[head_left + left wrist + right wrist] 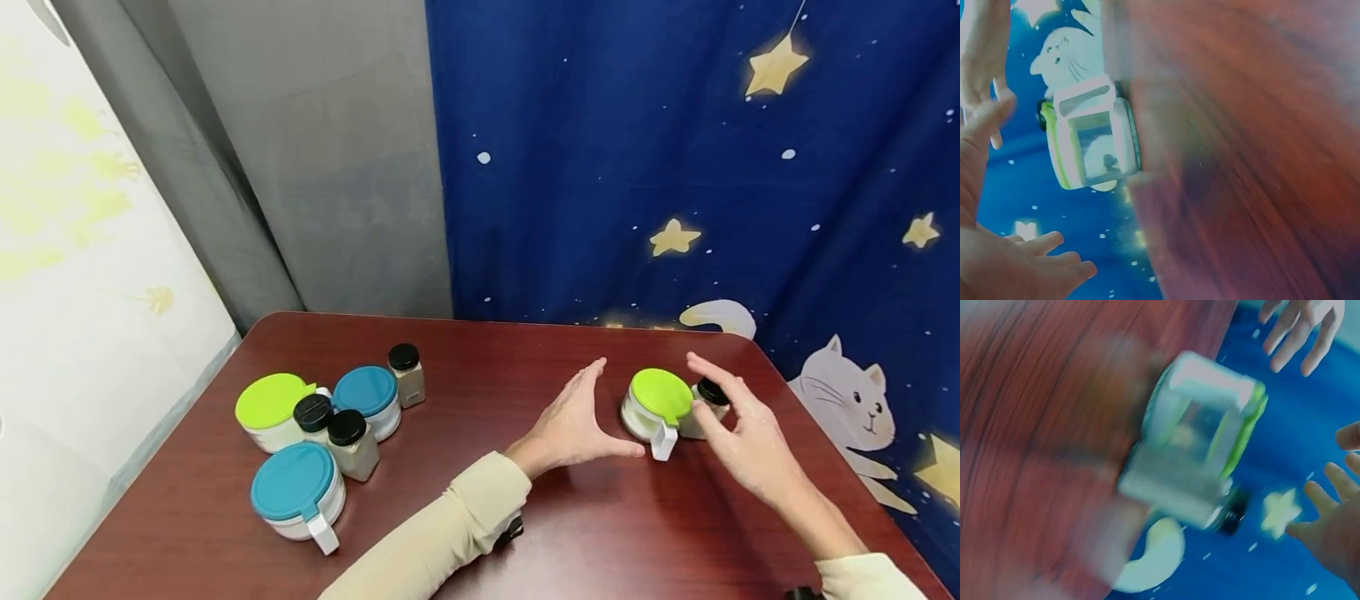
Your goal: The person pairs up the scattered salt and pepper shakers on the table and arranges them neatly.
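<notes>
A white container with a lime-green lid (662, 394) and a white handle stands on the right part of the table. Against its right side is a black-capped spice jar (712, 392), partly covered by my right fingers in the head view. My left hand (561, 427) is spread to the left of the container, thumb and fingers apart, touching nothing. On the other side, my right hand (753, 450) hovers beside the spice jar with its fingers extended; whether it touches the jar I cannot tell. The wrist views show the green-lidded container (1094, 147) blurred between the hands.
At the table's left sit another green-lidded container (272, 402), two blue-lidded ones (294, 481) (365, 390) and several black-capped spice jars (356, 450). One jar (408, 383) stands a little apart behind them. Curtains (540, 167) hang behind the table's far edge.
</notes>
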### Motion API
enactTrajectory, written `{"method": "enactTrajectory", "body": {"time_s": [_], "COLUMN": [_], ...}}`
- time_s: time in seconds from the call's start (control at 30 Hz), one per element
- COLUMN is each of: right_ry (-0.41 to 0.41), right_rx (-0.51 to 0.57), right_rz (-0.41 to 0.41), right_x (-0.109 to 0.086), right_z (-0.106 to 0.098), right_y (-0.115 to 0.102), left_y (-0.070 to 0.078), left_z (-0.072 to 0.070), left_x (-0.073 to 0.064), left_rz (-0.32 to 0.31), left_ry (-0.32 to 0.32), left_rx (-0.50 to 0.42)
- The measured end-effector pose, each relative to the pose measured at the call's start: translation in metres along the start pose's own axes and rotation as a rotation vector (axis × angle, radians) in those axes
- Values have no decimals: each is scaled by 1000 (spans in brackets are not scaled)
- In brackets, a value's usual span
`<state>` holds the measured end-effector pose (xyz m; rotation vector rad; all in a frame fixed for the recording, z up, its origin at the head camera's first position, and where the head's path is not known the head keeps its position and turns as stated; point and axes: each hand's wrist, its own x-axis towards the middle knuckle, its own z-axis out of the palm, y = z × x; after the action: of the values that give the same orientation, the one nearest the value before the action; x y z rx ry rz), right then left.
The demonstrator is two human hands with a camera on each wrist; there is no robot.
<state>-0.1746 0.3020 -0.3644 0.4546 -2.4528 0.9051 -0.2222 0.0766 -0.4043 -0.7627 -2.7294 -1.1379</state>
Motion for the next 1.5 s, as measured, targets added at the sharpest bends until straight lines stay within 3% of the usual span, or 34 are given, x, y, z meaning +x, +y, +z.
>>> {"method": "enactTrajectory", "body": {"time_s": [0.17, 0.27, 0.47, 0.57, 0.7, 0.77, 0.87, 1.0, 1.1, 1.23, 1.37, 1.43, 1.5], "right_ry": [-30, -64, -128, -174, -224, -246, -281, -341, -396, -445, -416, -384, -362], "right_rx": [-160, -214, -194, -145, -100, -93, -87, -71, -61, -101, -147, -137, -100], "right_rz": [-6, -10, -50, -83, -150, -210, -303, -357, -394, -454, -472, -464, -457], "right_x": [-6, -9, -14, -13, -8, -5, 3, 15, 24, 31, 32, 31, 31], "right_z": [12, 20, 43, 63, 100, 119, 145, 179, 207, 238, 253, 255, 255], "right_y": [-35, -51, -68, -79, -107, -122, -143, -175, -204, -231, -234, -229, -223], "left_y": [-1, 2, 5, -5, -25, -36, -57, -86, -109, -133, -143, -143, -144], "left_z": [-28, -47, -79, -96, -135, -158, -190, -220, -230, -224, -209, -204, -201], "left_x": [-28, -47, -89, -115, -157, -177, -203, -228, -244, -259, -261, -259, -257], "left_rz": [44, 26, -61, -33, -2, -33, -133, -339, -453, -489, -601, -659, -670], "left_ry": [10, 40, 108, 159, 268, 328, 404, 441, 391, 219, 65, 45, 54], "left_rx": [74, 89, 81, 106, 171, 170, 139, 182, 227, 173, 83, 62, 46]}}
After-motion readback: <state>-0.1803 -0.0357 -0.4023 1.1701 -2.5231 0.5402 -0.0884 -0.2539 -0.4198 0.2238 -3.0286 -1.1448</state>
